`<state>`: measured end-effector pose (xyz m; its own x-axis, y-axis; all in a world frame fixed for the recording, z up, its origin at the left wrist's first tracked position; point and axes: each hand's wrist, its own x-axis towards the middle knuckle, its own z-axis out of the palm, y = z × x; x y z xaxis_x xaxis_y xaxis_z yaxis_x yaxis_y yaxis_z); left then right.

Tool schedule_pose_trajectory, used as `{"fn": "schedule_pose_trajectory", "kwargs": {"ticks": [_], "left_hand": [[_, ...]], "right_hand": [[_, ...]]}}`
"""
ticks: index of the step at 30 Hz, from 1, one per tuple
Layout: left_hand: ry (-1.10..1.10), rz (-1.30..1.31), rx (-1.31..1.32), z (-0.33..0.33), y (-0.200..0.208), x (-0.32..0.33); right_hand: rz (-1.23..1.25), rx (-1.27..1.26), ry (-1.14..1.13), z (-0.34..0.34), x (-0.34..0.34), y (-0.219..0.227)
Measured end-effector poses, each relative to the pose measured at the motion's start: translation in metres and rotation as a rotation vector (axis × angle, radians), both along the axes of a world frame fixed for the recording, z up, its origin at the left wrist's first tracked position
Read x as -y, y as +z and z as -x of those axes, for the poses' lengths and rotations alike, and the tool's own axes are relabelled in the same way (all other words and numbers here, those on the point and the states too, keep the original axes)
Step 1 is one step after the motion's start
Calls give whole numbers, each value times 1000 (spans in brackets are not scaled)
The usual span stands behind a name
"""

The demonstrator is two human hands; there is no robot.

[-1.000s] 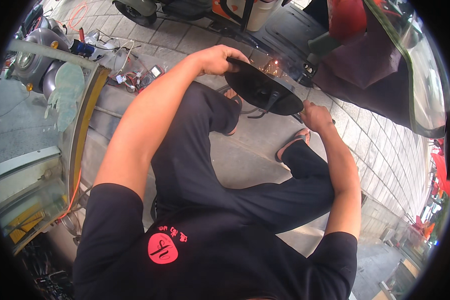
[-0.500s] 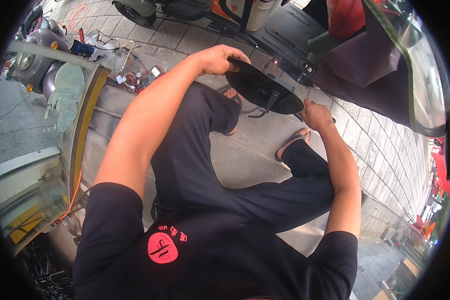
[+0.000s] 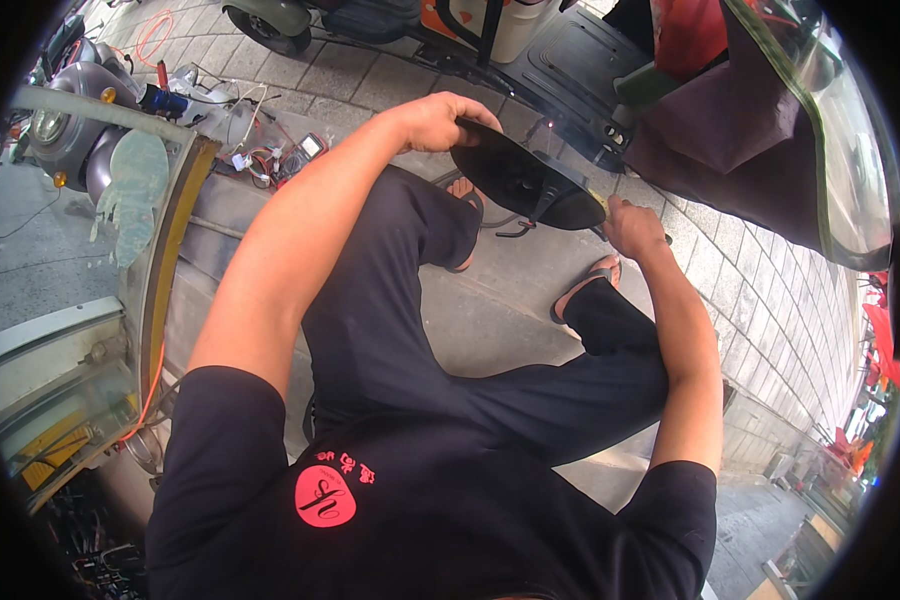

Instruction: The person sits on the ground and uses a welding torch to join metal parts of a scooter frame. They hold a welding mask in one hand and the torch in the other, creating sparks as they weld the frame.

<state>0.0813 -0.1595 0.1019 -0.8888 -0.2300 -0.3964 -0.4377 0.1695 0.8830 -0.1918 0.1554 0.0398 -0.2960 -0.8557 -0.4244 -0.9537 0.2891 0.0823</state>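
- l grip (image 3: 442,122): fingers pinching upper l rim of dark shield (image 3: 500,170); prob held by rim so the curved plate stays tilted.
- r grip (image 3: 632,232): curled round a dark handle, end (image 3: 668,241) poking out at its r; mostly hidden by fingers, so can't tell what tool.
- shield: spans gap btwn both grips, hollow face to wearer, own black grab-bar (image 3: 545,203) unheld. r edge just beside r grip; can't tell if touching.
- bright spot (image 3: 551,125) past shield, r of l grip; shield prob angled to screen eyes from glare.
- dark vehicle (image 3: 560,85) beyond both grips, w/ flat footboard; near enough to reach, I'd guess.
- feet below grips, set wide, prob for balance.
- meter (image 3: 312,146) l of l grip, approx. within reach, leads (image 3: 260,165) heaped beside it.
- count: 2 grips, 1 shield, 1 handle, 1 bright spot, 2 sandals ( (image 3: 477,212), (image 3: 566,302)), 1 meter; 1 wheel (image 3: 275,30) clear beyond l grip; leads too tangled to count.
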Motion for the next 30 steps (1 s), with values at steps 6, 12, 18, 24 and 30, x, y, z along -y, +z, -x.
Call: {"fn": "schedule_pose_trajectory", "kwargs": {"ticks": [6, 12, 18, 24, 30], "left_hand": [[1, -11, -6, 1, 1, -1], [3, -46, -46, 1, 0, 0], [21, -110, -52, 4, -1, 0], [-2, -23, -14, 1, -5, 3], [-36, 0, -22, 0, -5, 3]], "right_hand": [[-4, -14, 11, 2, 1, -2], [18, -1, 14, 1, 1, 2], [-109, -14, -53, 2, 8, 3], [76, 62, 62, -4, 1, 7], [18, 32, 67, -8, 1, 4]]}}
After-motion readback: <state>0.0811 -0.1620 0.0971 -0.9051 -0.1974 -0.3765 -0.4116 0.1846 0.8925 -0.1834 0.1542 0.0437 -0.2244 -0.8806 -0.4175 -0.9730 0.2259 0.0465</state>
